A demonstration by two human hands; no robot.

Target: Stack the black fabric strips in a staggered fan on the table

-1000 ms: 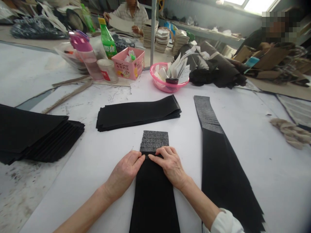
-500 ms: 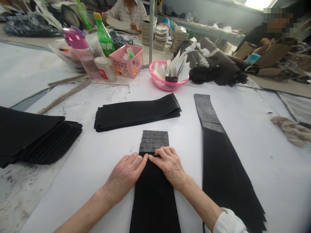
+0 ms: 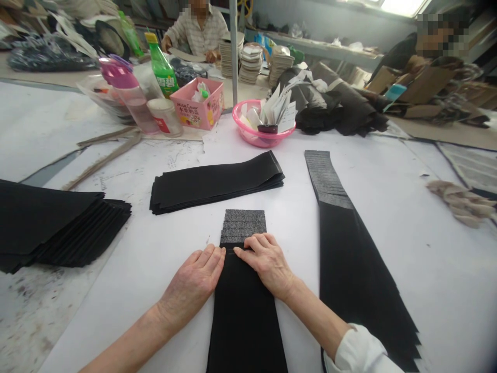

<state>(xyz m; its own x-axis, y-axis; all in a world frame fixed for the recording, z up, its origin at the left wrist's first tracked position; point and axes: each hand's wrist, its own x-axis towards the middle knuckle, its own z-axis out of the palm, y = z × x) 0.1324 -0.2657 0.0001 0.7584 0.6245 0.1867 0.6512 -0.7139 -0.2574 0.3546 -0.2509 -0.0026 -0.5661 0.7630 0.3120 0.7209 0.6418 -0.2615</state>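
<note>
A stack of black strips (image 3: 244, 316) lies straight ahead on the white table (image 3: 388, 171), its far end fanned out into grey stepped edges (image 3: 243, 226). My left hand (image 3: 193, 282) lies flat at the stack's left edge, fingers stretched out. My right hand (image 3: 264, 260) presses on top of the stack just behind the grey edges, fingers bent down onto the top strip. Neither hand lifts anything.
A second fanned black stack (image 3: 349, 248) runs along the right. Another black pile (image 3: 215, 181) lies crosswise ahead, and a big one (image 3: 54, 223) at the left. Behind stand a pink bowl (image 3: 252, 135), pink box (image 3: 198, 106), green bottle (image 3: 161, 67) and cup (image 3: 165, 115). Two people sit beyond.
My left hand has slid slightly left, off the strip's top onto its left edge. My right hand stays pressed on the stack. The view has shifted a little.
</note>
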